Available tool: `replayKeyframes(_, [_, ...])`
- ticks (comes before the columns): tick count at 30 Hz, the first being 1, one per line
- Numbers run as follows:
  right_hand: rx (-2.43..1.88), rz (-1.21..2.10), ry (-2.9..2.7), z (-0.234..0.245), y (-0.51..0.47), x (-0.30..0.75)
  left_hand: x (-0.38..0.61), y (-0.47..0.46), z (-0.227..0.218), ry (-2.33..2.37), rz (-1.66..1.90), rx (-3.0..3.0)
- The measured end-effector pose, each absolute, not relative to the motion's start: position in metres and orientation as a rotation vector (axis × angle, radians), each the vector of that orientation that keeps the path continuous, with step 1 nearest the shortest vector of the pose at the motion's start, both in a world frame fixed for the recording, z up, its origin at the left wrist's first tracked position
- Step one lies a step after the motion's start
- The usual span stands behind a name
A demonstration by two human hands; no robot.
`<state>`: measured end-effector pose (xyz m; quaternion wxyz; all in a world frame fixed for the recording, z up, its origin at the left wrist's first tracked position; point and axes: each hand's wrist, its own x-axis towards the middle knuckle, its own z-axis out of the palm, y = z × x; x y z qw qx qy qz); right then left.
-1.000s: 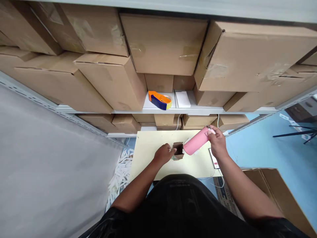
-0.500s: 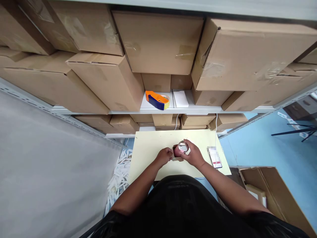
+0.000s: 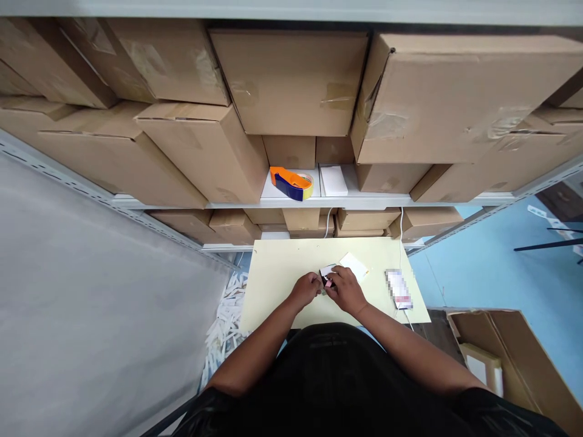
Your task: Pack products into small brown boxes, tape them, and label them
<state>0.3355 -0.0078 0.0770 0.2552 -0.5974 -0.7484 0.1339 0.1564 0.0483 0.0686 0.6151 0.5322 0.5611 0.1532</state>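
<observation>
A small box (image 3: 327,271) with a white top part and a dark side is held low over the pale yellow table (image 3: 273,261). My left hand (image 3: 306,289) pinches its left edge with the fingers closed. From the right, my right hand (image 3: 348,290) curls its fingers over the same box, beside a small pink patch. Those fingers hide most of the box and whatever may be inside it. Just beyond my right hand, a flat white card or paper (image 3: 354,266) lies on the table.
A phone (image 3: 398,289) lies at the table's right. On the shelf above are an orange and blue tape dispenser (image 3: 291,184) and a white stack (image 3: 333,181). Cardboard boxes (image 3: 291,85) fill the shelves. An open carton (image 3: 505,358) stands at lower right; white strips (image 3: 225,321) heap at left.
The round, shiny-rimmed piece in my right hand is out of sight, and that hand has moved down onto the box. A white card now shows on the table. The view shifted slightly.
</observation>
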Motion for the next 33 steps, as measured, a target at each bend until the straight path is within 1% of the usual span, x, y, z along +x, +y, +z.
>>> replayKeyframes(6, [-1.732,0.375,-2.013,0.073,-0.004,0.338,0.157,0.044,0.069,1.289,0.343,1.278])
replayKeyframes(12, [-1.783,0.264,-2.261,0.077,0.006,0.330,0.156,0.047,0.073,1.303,0.310,1.390])
replayKeyframes(19, [-1.576,0.275,-2.371,0.082,-0.018,0.328,0.149,0.046,0.070,1.295,0.368,1.306])
replayKeyframes(26, [-1.394,-0.004,-2.533,0.070,-0.019,0.336,0.149,0.048,0.067,1.329,0.350,1.331])
replayKeyframes(30, [-1.437,0.040,-2.549,0.068,-0.017,0.337,0.152,0.048,0.064,1.303,0.342,1.328])
replayKeyframes(33, [-1.600,0.196,-2.474,0.075,-0.013,0.331,0.154,0.049,0.064,1.289,0.345,1.353])
